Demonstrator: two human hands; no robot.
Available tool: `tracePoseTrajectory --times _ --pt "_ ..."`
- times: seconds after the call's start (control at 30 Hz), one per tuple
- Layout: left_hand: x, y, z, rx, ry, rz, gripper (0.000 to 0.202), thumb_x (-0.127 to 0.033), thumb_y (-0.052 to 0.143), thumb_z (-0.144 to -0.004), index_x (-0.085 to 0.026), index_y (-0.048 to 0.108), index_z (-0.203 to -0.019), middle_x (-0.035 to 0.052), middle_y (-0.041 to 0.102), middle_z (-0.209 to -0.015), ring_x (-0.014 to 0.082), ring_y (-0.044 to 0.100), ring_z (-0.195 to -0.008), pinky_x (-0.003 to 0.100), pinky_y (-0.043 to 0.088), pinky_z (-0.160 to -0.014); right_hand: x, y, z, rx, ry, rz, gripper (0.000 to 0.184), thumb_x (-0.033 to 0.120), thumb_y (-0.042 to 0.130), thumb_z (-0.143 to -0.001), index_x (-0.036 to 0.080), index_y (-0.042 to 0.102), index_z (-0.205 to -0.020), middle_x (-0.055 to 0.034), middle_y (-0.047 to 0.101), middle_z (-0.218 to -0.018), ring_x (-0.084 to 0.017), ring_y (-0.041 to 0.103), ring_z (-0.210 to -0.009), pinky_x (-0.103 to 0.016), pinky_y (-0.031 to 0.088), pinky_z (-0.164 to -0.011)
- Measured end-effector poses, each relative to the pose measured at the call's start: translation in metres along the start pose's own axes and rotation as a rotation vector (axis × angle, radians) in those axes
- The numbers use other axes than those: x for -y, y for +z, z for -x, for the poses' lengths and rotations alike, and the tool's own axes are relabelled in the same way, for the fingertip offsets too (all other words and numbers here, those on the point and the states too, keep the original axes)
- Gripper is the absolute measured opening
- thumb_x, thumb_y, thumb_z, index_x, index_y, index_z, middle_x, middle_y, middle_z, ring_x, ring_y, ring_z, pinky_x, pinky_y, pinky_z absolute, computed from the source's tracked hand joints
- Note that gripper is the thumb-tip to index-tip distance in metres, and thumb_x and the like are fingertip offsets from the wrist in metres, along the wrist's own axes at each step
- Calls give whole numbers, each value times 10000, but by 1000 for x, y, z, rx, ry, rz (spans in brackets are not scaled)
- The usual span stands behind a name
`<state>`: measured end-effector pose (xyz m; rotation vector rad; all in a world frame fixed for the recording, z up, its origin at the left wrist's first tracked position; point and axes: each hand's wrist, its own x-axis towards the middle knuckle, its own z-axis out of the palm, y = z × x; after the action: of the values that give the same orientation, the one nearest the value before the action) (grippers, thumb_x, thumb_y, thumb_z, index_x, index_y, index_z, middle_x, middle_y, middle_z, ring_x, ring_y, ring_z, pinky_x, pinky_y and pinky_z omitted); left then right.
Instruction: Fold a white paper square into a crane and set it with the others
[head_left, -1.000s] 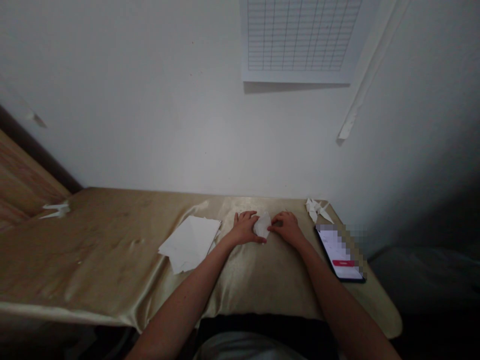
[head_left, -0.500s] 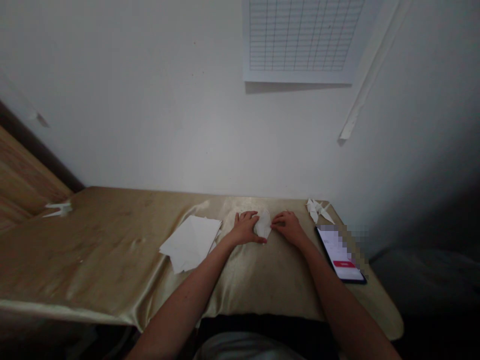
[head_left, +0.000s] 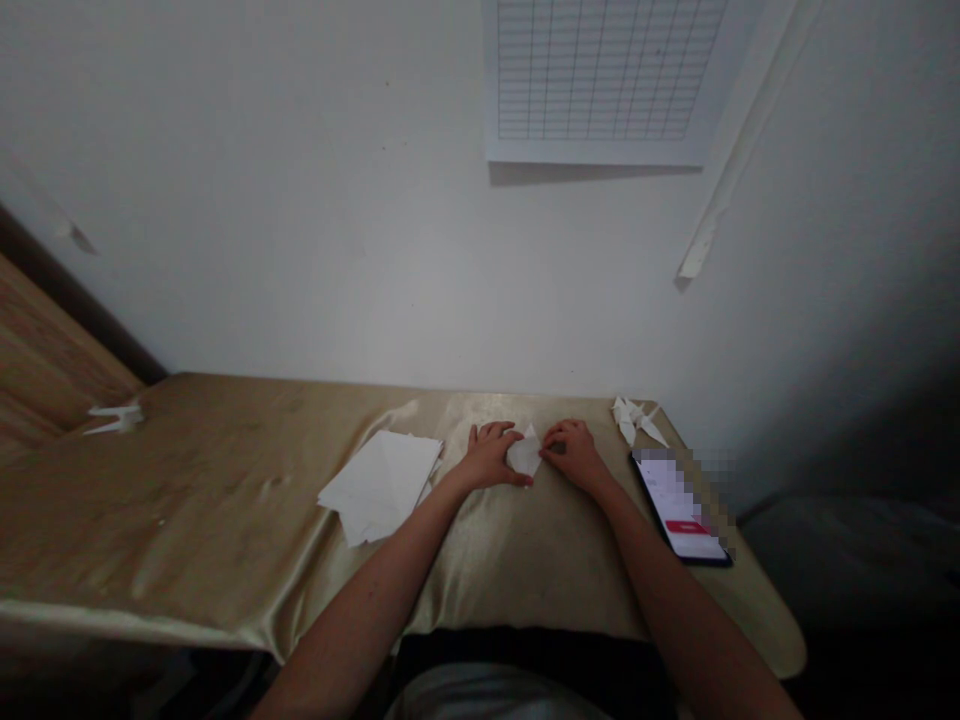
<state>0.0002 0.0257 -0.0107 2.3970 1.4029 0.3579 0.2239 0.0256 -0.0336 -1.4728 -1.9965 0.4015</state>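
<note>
A small folded white paper [head_left: 524, 455] lies on the gold satin tablecloth [head_left: 225, 500] between my hands. My left hand [head_left: 489, 455] rests on the paper's left side, thumb along its lower edge and fingers curled over the top. My right hand [head_left: 572, 451] pinches the paper's right edge with curled fingers. Both hands press the piece down on the cloth near the wall.
A loose stack of white sheets [head_left: 381, 484] lies left of my hands. Folded paper cranes [head_left: 634, 419] sit at the far right corner, another paper figure [head_left: 112, 417] at the far left. A lit phone [head_left: 681, 506] lies on the right. A grid chart [head_left: 604, 75] hangs on the wall.
The paper between my hands looks narrower and more pointed than a second ago; my right fingers have closed in on its right edge. The arms have barely moved.
</note>
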Motion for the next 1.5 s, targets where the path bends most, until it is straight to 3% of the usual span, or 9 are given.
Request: tracePoseTrajectory --times 0.37,0.83,0.9,1.0,1.1,1.23,1.5 --pt "4 4 -2 -15 6 7 957 -631 866 -571 -264 559 -1400 143 441 -1558 414 315 -1466 704 84 -1199 -6 -3 -3 -25 -32 -69 87 266 751 -817 272 811 -880 -68 720 -1022 -248 554 -1083 -404 390 -998" --pt "7 7 0 -37 40 7 940 -647 861 -575 -263 571 -1382 140 458 -1547 399 329 -1459 673 89 -1212 -3 1 -2 -75 -50 -75 57 280 737 -831 251 785 -828 -71 707 -1015 -257 528 -1103 -440 372 -1034" --pt "7 8 -1 -56 44 28 860 -628 845 -624 -259 593 -1359 132 491 -1523 386 361 -1444 656 108 -1215 -3 2 -1 -91 -58 -84 49 276 739 -830 249 778 -817 -72 701 -1032 -260 516 -1121 -454 364 -1054" --pt "5 7 -4 -159 23 119 586 -537 763 -784 -267 642 -1289 94 591 -1434 328 458 -1385 604 204 -1208 -3 2 0 -105 -61 -97 53 276 733 -834 257 773 -806 -74 686 -1060 -265 498 -1144 -469 361 -1075" --pt "1 3 -7 -291 119 271 361 -409 710 -866 -278 698 -1202 55 681 -1316 250 566 -1280 467 348 -1166 -1 2 1 -92 -73 -103 48 272 732 -834 263 772 -810 -75 672 -1077 -266 482 -1160 -469 362 -1085" --pt "-3 -2 -8 -385 178 383 236 -354 712 -873 -275 756 -1090 47 717 -1245 228 604 -1227 429 399 -1134 4 1 3 -41 -107 -110 31 257 745 -826 265 773 -817 -62 665 -1103 -259 466 -1178 -466 350 -1099" --pt "-3 0 -8 -414 95 405 124 -317 702 -879 -262 782 -957 45 738 -1188 224 618 -1194 441 433 -1105 8 2 3 -14 -132 -108 38 253 746 -822 267 775 -801 -59 667 -1105 -253 482 -1177 -473 337 -1101"
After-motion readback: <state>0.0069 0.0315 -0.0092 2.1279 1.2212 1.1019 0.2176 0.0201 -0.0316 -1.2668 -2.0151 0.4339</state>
